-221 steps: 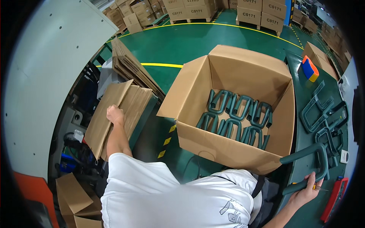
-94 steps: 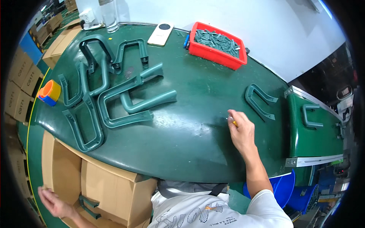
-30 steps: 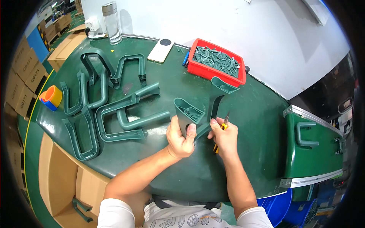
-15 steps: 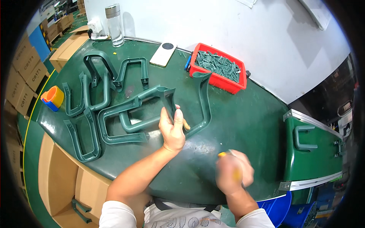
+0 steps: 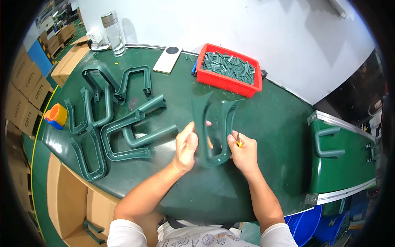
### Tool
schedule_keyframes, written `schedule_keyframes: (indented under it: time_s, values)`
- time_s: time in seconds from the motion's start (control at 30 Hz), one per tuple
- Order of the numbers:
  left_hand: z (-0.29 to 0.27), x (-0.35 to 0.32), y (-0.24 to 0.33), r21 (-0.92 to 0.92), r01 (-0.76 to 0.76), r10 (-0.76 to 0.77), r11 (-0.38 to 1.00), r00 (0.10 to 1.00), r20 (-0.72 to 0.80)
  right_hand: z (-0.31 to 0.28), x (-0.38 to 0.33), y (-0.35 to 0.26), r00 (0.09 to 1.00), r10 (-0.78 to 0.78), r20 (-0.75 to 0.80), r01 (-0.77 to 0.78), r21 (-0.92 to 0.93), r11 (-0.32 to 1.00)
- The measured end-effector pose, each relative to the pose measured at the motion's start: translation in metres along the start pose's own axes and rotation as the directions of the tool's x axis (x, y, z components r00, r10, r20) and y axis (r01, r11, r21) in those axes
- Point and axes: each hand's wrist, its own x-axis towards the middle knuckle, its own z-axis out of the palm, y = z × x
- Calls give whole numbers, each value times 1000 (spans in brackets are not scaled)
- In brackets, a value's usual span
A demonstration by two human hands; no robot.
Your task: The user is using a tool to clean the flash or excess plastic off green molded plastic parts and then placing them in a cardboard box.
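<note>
Green bracket [image 5: 225, 127], two-handed grip.
Your left hand [image 5: 186, 149] curls fingers behind it; right hand [image 5: 245, 153] grasps bracket plus cutter [image 5: 239, 142]: angle that outward.

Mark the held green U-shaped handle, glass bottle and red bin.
Green U-shaped handle [image 5: 216, 159]: head view, lower bend.
Glass bottle [image 5: 114, 38]: head view, clear body.
Red bin [image 5: 228, 85]: head view, near wall.

- The scene is viewed by the left of two head-worn fisheye cameras, from above the white shirt [image 5: 201, 238] seen at the lower edge.
- The lens is tilted down and forward across the surface [image 5: 271, 181]; the wall [image 5: 284, 29] is taken in at the top.
- The green handle [image 5: 214, 160] is seen from near, around mid-frame.
- Farther off, cartons [image 5: 38, 88] are shown at the left, near the dark rim.
</note>
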Motion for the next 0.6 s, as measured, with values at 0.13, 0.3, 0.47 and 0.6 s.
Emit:
schedule_keyframes:
  time_s: [0.13,0.3,0.47,0.6]
  values:
    - [3,24,12,838,-319,391,443,910,140,4,-15,2,935,224,275,-336,487,806]
    - [-8,20,-11,773,-516,411,370,837,362,0,-37,-21,819,203,536,-525,559,642]
    - [-14,15,-20,685,-365,189,630,928,321,-17,-22,10,935,-132,329,22,320,947]
    - [-12,12,-14,581,-5,-144,814,967,210,-27,-16,32,896,-442,47,439,-251,863]
